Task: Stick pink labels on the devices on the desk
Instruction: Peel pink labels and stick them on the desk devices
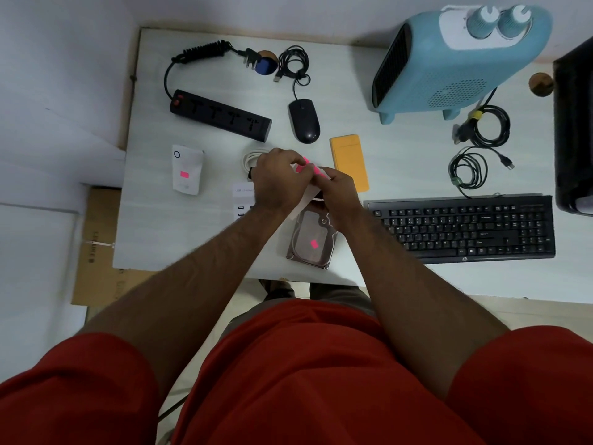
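On the left of the bench (154, 239) lies a small white device (187, 170) with a pink label (184, 174) already on it. Past it, farther back, the black power strip (221, 115) lies slanted, with no pink on it that I can see.

In the middle, both hands meet above the bench. The left hand (276, 181) has its fingers curled, pinching the sheet of pink labels (307, 167). The right hand (337, 195) is curled too, and its grip is on the white backing of the same sheet, touching the left hand. It looks like a label is being peeled off.

Just below the hands, nearer the person, the hard drive (311, 240) already has a pink label (314, 244).

The black mouse (304, 121) lies just behind the hands, long side pointing away. The yellow device (349, 162) lies just beside the right hand, so I think that hand can reach it most easily. Both look bare.

Further right, the keyboard (462, 228) and the blue heater (455, 59) show no pink yet.
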`<move>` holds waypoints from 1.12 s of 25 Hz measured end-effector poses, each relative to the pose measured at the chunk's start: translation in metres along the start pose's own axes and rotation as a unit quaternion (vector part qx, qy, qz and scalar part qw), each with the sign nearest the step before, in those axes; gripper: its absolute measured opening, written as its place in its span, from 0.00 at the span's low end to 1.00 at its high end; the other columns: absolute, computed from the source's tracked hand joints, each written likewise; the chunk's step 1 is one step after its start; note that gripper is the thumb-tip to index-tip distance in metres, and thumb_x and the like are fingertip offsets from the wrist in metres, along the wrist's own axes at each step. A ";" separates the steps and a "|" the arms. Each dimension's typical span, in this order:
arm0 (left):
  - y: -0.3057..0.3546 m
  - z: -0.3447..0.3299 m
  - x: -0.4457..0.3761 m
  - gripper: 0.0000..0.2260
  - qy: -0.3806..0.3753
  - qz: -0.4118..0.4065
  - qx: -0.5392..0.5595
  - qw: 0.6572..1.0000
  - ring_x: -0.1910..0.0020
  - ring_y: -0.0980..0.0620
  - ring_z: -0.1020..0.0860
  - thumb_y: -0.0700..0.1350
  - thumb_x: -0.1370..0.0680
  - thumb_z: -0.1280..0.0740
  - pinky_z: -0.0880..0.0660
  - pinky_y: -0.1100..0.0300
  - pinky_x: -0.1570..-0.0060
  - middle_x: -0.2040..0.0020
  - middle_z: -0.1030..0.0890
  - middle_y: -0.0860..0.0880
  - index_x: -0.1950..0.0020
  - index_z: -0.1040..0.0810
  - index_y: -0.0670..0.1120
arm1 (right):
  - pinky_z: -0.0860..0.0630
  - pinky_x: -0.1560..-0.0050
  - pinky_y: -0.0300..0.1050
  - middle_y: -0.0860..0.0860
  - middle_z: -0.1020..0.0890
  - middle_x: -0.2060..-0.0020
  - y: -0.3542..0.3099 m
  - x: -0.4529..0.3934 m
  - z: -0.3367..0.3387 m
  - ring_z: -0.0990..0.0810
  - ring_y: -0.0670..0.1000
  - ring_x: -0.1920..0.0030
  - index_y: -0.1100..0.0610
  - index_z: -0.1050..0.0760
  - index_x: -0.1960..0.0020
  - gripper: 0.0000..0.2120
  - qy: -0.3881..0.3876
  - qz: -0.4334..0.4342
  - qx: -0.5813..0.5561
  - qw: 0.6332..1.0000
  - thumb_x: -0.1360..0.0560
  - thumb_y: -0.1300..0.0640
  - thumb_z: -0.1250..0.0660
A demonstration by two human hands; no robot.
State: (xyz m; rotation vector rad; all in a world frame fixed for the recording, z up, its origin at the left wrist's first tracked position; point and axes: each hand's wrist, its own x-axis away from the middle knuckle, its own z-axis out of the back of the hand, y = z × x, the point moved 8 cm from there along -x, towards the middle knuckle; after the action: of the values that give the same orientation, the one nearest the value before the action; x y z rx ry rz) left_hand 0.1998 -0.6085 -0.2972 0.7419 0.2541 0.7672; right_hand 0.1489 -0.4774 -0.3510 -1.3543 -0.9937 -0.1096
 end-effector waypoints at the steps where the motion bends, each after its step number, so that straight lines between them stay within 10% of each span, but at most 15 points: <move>1: 0.000 -0.001 -0.002 0.14 0.001 0.008 0.006 1.000 0.53 0.49 0.20 0.58 0.29 0.34 0.23 0.49 0.54 0.56 0.15 0.51 0.56 0.15 0.50 | 0.16 0.52 0.62 0.60 0.15 0.55 -0.001 -0.001 0.001 0.15 0.59 0.57 0.62 0.17 0.44 0.14 0.006 0.007 0.017 1.000 0.19 0.52 0.34; 15: -0.022 -0.023 0.000 0.06 -0.087 0.191 0.237 0.949 0.66 0.51 0.23 0.40 0.26 0.32 0.24 0.54 0.61 0.67 0.20 0.47 0.62 0.18 0.40 | 0.20 0.54 0.72 0.58 0.16 0.58 -0.003 -0.001 0.006 0.16 0.57 0.59 0.61 0.16 0.50 0.06 0.035 0.044 0.010 0.998 0.22 0.60 0.30; 19: -0.031 -0.020 0.006 0.05 -0.076 0.262 0.285 0.919 0.65 0.49 0.23 0.40 0.25 0.32 0.23 0.56 0.64 0.65 0.21 0.46 0.60 0.19 0.40 | 0.15 0.61 0.58 0.56 0.17 0.61 0.004 -0.007 0.012 0.17 0.57 0.60 0.57 0.17 0.58 0.04 0.068 0.021 0.030 0.997 0.24 0.60 0.29; 22: -0.035 -0.022 0.010 0.06 -0.067 0.248 0.254 0.932 0.70 0.53 0.29 0.38 0.26 0.31 0.28 0.63 0.68 0.69 0.27 0.49 0.62 0.22 0.39 | 0.22 0.65 0.44 0.51 0.19 0.64 0.021 -0.012 0.027 0.18 0.56 0.61 0.55 0.19 0.60 0.04 0.090 -0.011 0.234 0.968 0.26 0.57 0.30; 28: -0.043 -0.046 0.021 0.03 -0.105 0.234 0.184 0.949 0.66 0.54 0.23 0.39 0.28 0.30 0.26 0.62 0.63 0.68 0.22 0.51 0.61 0.19 0.41 | 0.20 0.48 0.50 0.54 0.16 0.46 0.056 -0.018 0.047 0.18 0.58 0.45 0.52 0.18 0.45 0.13 0.116 -0.036 0.415 0.902 0.28 0.54 0.28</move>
State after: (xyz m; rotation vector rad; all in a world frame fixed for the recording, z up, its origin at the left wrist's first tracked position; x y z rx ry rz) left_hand 0.2168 -0.5908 -0.3593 1.2556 0.0225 1.0950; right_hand 0.1460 -0.4306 -0.4101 -0.5027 -0.7482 0.0939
